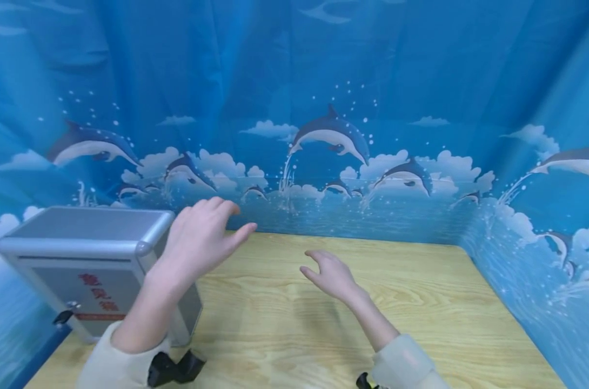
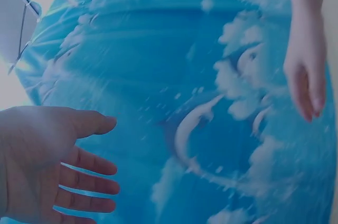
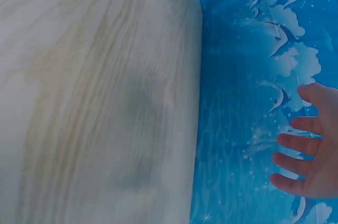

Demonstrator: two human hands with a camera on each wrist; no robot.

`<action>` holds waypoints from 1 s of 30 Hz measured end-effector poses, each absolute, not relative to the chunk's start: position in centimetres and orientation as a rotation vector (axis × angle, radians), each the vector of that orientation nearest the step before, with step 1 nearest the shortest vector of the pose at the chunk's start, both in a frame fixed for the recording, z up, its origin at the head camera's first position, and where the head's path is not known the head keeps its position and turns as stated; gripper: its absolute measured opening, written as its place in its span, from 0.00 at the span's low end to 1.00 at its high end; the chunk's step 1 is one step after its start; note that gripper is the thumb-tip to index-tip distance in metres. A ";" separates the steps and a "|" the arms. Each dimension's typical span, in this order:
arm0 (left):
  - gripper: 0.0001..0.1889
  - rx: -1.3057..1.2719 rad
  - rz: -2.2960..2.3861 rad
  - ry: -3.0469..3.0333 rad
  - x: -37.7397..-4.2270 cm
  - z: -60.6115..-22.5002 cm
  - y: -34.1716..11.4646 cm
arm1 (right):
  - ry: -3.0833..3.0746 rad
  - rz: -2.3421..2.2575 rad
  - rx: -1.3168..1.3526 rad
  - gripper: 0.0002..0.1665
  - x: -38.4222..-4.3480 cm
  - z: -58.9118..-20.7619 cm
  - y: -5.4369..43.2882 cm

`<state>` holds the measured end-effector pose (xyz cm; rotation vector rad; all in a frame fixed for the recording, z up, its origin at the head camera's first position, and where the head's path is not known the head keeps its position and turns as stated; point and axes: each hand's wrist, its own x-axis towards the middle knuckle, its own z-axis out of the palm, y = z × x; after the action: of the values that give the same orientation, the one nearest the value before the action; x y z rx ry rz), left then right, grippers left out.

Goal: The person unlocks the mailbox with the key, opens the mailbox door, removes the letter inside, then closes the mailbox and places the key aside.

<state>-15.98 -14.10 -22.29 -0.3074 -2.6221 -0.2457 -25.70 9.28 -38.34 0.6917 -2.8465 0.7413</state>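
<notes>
My left hand [image 1: 199, 235] is raised in front of the right side of a grey metal box [image 1: 90, 232] and overlaps its edge in the head view. Its fingers and thumb are spread apart with nothing between them, as the left wrist view of the hand [image 2: 47, 166] also shows. Over the middle of the wooden table [image 1: 275, 324] hovers my right hand [image 1: 330, 275], casting a soft shadow. In the right wrist view the fingers of that hand [image 3: 311, 150] are extended and hold nothing. The box has red lettering on its front.
A black-headed key [image 1: 62, 317] sticks out of the lock at the box's front left. Blue curtains [image 1: 255, 65] printed with dolphins and clouds enclose the table at the back and both sides. Both wrists carry black straps.
</notes>
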 end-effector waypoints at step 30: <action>0.49 0.532 -0.408 -2.641 -19.4 -27.6 -45.3 | -2.764 0.717 1.162 0.44 -23.9 -36.2 0.2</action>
<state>-19.38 -45.35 -27.65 0.5316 -2.6415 -0.4079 -23.88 0.18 -36.15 1.1621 -2.7644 0.7170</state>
